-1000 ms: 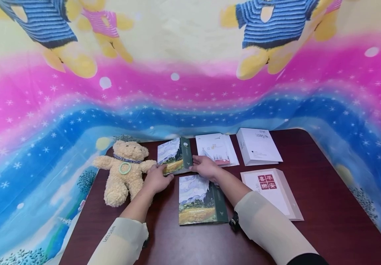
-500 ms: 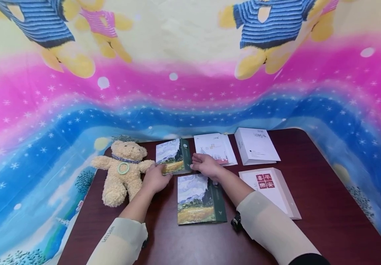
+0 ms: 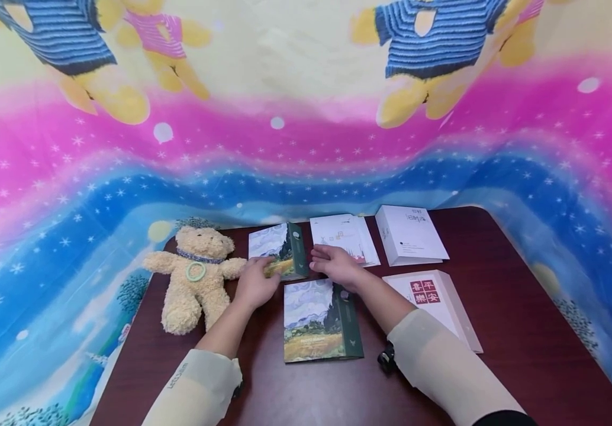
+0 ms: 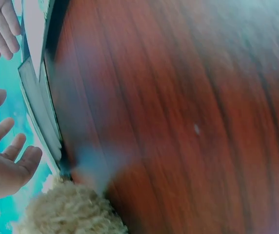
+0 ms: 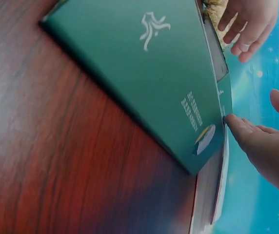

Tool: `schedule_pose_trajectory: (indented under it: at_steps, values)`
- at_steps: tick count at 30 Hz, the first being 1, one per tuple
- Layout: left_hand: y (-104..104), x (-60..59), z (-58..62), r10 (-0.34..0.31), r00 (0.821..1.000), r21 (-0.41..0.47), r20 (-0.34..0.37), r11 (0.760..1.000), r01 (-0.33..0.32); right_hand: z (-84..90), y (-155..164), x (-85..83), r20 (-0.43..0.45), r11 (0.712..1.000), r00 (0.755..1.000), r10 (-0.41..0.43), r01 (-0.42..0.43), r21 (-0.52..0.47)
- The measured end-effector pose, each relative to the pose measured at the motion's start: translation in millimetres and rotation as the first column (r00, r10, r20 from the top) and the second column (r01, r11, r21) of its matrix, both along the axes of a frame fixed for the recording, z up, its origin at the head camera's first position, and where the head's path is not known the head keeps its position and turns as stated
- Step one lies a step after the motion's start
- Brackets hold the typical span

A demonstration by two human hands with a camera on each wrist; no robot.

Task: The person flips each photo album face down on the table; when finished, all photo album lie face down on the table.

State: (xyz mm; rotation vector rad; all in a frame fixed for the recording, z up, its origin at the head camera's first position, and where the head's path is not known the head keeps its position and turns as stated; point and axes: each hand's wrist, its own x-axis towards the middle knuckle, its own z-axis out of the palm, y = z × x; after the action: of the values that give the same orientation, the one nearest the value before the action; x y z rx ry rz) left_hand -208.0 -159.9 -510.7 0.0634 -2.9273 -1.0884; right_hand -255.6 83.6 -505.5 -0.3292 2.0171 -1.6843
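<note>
My left hand is over the lower left corner of the far landscape-covered book, its fingers loosely spread. Touching or just above the cover, I cannot tell. My right hand has its fingers extended beside that book's green spine, with nothing held. The near book, with the same painted landscape and a green spine, lies on the table in front. In the left wrist view my left hand shows spread, relaxed fingers. The right wrist view has the near book's green spine large, with my right hand beyond it.
A beige teddy bear lies left of my left hand. White booklets lie behind my right hand, and a white book stands farther right. Another with red characters is by my right forearm. A patterned cloth hangs behind the table.
Both hands have loosened from the far book. The left has risen a little from its front edge, and the right has drawn slightly away from the spine. The book has stayed about where it was.
</note>
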Motion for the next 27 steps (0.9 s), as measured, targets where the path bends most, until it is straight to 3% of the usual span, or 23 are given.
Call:
schedule_pose_trajectory:
  at_steps: [10, 16, 27]
  values:
    - [18.1, -2.6, 9.2, -0.041, 0.997, 0.092, -0.064, 0.995, 0.047, -0.1, 15.5, -2.5, -0.050, 0.999, 0.997, -0.050, 0.050, -0.007]
    - [29.2, -5.9, 7.5, -0.059, 0.995, 0.136, -0.079, 0.988, 0.070, -0.4, 27.7, -6.2, -0.067, 0.996, 0.994, -0.084, 0.084, -0.003]
    - [45.9, -6.2, 5.4, -0.105, 0.994, 0.279, -0.034, 0.954, 0.110, -5.9, 53.9, -11.0, -0.046, 0.986, 0.985, -0.168, 0.168, -0.021]
